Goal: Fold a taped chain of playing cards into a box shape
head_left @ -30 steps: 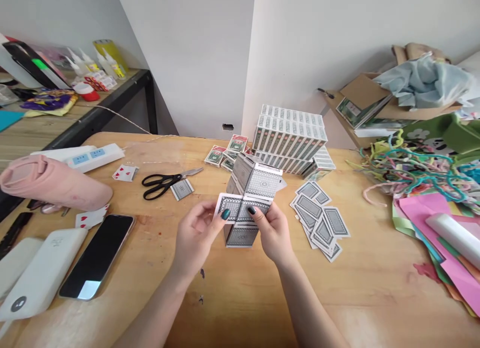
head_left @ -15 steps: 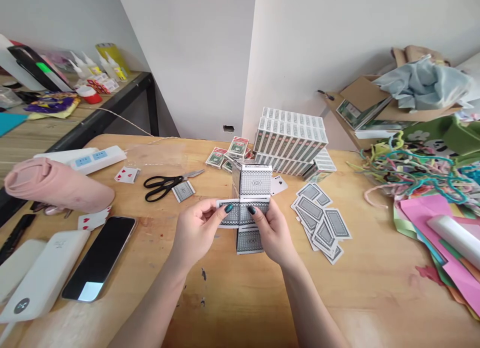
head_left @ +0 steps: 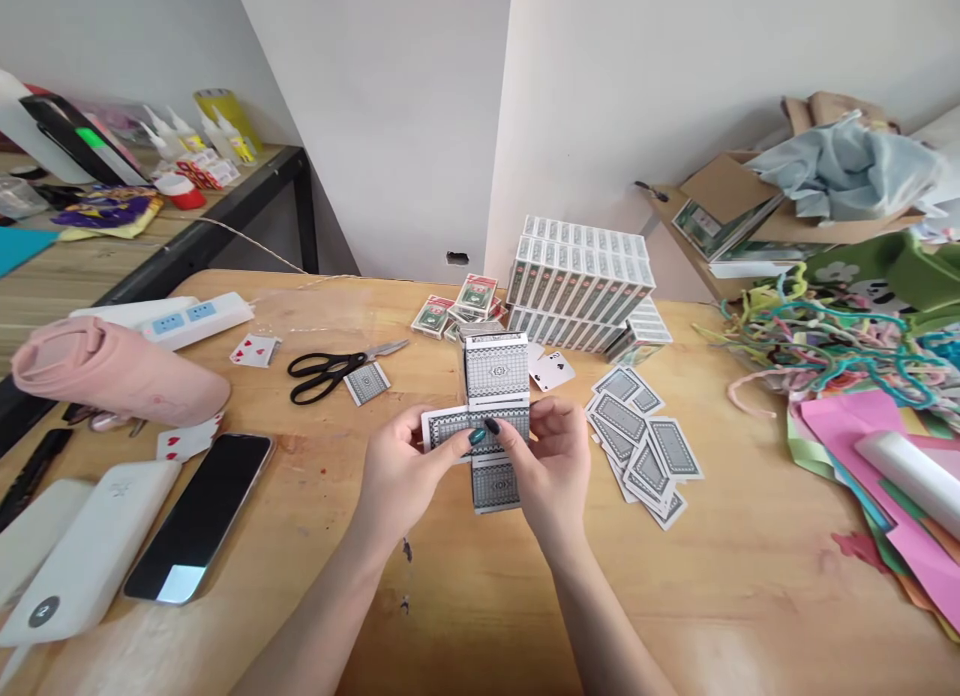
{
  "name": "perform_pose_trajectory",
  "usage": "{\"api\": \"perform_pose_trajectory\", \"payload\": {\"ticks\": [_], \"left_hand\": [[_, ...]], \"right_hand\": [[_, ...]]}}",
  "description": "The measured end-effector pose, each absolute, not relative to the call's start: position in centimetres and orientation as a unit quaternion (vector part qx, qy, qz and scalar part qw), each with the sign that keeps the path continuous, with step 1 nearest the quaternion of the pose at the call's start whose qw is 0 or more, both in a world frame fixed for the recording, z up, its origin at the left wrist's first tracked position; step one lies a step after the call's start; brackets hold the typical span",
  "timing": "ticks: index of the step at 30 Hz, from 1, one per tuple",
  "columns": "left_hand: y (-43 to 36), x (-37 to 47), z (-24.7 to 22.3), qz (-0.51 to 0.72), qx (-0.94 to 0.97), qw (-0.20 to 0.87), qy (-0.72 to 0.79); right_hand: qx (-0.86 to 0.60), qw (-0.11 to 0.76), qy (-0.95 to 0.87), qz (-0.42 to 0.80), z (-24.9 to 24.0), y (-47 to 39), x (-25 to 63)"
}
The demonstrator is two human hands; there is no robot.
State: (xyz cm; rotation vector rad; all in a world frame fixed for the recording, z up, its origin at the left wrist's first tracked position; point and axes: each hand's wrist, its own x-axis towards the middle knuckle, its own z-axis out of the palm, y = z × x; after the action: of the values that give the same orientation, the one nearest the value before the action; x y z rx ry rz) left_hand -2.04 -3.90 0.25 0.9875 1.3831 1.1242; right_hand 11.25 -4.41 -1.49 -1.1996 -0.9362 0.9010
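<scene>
In the middle of the table, a structure of folded playing cards (head_left: pixel 498 371) with grey patterned backs stands between my hands. A playing card (head_left: pixel 444 426) lies sideways across its middle, sticking out to the left. My left hand (head_left: pixel 397 471) pinches that card at its left end, thumb on top. My right hand (head_left: pixel 551 466) grips the structure's right side, its thumb pressing on the card near the left thumb. The fingertips behind the cards are partly hidden. Loose playing cards (head_left: pixel 630 431) lie face down to the right of my right hand.
Black-handled scissors (head_left: pixel 324 373) lie left, beside a folded card (head_left: pixel 367 383). Behind stand stacked card boxes (head_left: pixel 577 261). A phone (head_left: pixel 199 516), power bank (head_left: pixel 94 546) and pink pouch (head_left: pixel 120 371) occupy the left; yarn (head_left: pixel 832 346) and coloured paper (head_left: pixel 862 456) the right.
The card structure has shifted slightly left and turned a little, showing more of the face-up cards behind it. My thumbs have come closer together on the sideways card.
</scene>
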Motion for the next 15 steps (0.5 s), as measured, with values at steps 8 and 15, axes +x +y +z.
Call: {"api": "perform_pose_trajectory", "payload": {"ticks": [8, 15], "left_hand": [[-4.4, -2.1, 0.0, 0.478, 0.362, 0.562, 0.569], [-5.3, -3.0, -1.0, 0.481, 0.339, 0.582, 0.561]], "right_hand": [[-0.549, 0.661, -0.341, 0.381, -1.5, -5.9, 10.3], [-0.537, 0.664, -0.344, 0.39, -1.7, -6.6, 9.4]]}}
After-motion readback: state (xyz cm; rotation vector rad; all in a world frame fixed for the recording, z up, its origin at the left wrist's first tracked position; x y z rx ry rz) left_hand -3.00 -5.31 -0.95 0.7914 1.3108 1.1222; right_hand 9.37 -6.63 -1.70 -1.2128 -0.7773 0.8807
